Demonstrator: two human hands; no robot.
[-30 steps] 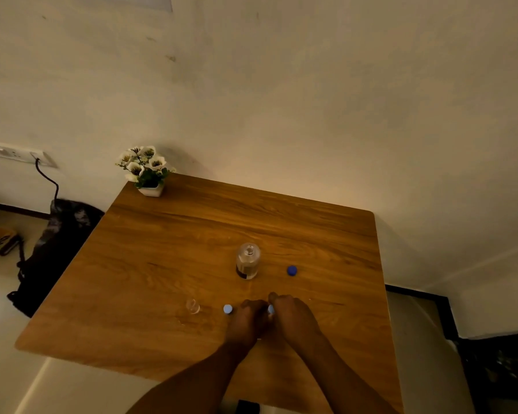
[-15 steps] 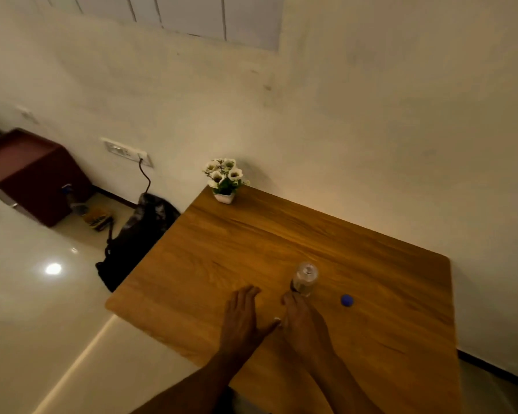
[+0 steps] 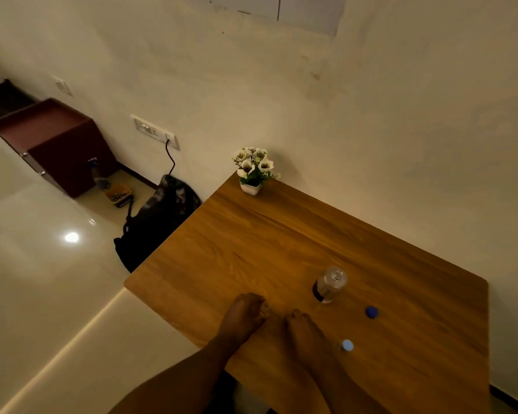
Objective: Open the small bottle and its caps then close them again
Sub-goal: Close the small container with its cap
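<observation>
Since half a second ago the view has swung left, so the wooden table [image 3: 251, 249] now sits toward the right and more floor shows at the left; the left hand, then spread flat with open fingers, has curled in around a tiny clear item, and a pale blue cap has come into sight beside the right hand. Nearest the viewer, two bare forearms reach in from the bottom edge onto the near part of the table. That pale blue cap [image 3: 347, 345] lies on the wood just right of the right wrist. The right hand [image 3: 304, 331] rests palm down on the table, fingers loosely together, gripping nothing that can be seen. The left hand [image 3: 243, 316] lies beside it to the left, its fingertips closed on what looks like a small clear glass bottle [image 3: 265, 309], though it is blurred and hard to make out. Farther back and right, a dark blue cap [image 3: 371, 312] lies alone on the wood. Beyond it stands a larger clear bottle [image 3: 329, 283] with a dark base, its mouth uncapped. At the far left corner of the table sits a small white pot of white flowers [image 3: 253, 168]. On the floor to the left, a dark backpack [image 3: 159, 222] leans by the wall under a socket plate [image 3: 154, 131] with a black cord, and a dark red cabinet [image 3: 54, 141] stands farther left.
</observation>
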